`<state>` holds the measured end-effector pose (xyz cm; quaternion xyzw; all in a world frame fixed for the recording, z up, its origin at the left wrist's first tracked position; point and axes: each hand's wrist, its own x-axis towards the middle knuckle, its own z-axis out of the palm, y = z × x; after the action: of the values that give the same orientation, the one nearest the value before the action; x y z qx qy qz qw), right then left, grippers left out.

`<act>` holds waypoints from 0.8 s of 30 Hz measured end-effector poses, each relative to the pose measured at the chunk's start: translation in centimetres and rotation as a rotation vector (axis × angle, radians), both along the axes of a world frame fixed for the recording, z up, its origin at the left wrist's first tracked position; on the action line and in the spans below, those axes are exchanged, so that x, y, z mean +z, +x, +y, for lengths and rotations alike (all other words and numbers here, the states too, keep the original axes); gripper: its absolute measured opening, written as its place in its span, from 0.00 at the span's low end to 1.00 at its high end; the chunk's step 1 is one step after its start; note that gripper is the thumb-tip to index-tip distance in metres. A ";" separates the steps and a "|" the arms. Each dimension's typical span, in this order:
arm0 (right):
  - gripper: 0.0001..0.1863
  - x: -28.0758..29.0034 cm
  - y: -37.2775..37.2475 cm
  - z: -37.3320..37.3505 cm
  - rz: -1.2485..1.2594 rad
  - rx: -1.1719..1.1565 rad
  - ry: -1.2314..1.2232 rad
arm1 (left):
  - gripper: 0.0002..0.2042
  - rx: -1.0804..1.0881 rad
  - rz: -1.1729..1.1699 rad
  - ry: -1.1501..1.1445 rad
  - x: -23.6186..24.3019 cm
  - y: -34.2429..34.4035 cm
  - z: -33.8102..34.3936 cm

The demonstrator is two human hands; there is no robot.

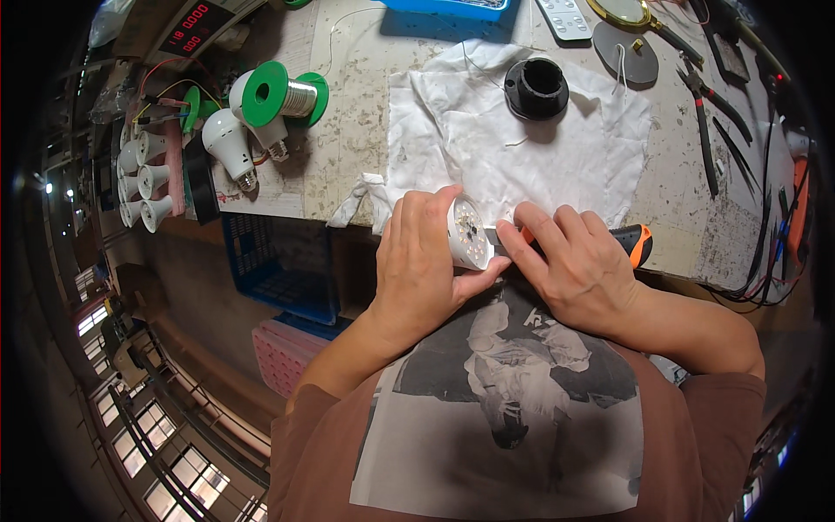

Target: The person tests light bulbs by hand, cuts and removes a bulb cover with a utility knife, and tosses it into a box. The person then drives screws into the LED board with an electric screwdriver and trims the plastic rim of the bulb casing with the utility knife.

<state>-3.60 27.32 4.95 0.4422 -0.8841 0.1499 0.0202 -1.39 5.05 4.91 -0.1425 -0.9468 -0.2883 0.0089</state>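
Note:
My left hand (419, 252) is closed around a white LED bulb body (454, 233); its open face, turned to the right, shows a round board dotted with small LEDs (470, 233). My right hand (570, 261) grips a utility knife with an orange and black handle (641, 245), whose rear end sticks out past the palm. The knife's front end points left and meets the bulb's rim near my fingertips; fingers partly hide it. Both hands are at the table's front edge, over a white cloth (574, 161). On that cloth stands a black round fixture (537, 89).
A green solder spool (264, 94) and white bulbs (228, 146) stand at left, near several bulb housings (153, 179). Pliers (703, 113), a magnifying glass (623, 10) and black cables (765, 226) lie at right. A blue tray (452, 7) is at the back; a blue crate (278, 270) sits below.

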 end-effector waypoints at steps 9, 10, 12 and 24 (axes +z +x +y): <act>0.22 -0.1 -2.9 2.2 -0.077 -0.286 -0.176 | 0.42 -0.028 0.031 -0.020 0.0 -0.1 -0.2; 0.22 0.3 -3.1 2.2 -0.078 -0.287 -0.176 | 0.42 -0.028 0.036 -0.014 0.1 -0.1 -0.2; 0.18 0.8 -3.6 2.0 0.141 -0.227 -0.094 | 0.43 -0.024 0.034 -0.011 0.0 0.0 -0.3; 0.06 -1.4 -3.9 -2.9 -0.097 0.086 -0.277 | 0.43 -0.025 0.049 0.017 0.0 0.0 -0.4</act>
<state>-7.46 24.41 3.55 0.4648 -0.8352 0.2922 0.0317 -1.43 4.68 4.94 -0.1614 -0.9420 -0.2928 0.0296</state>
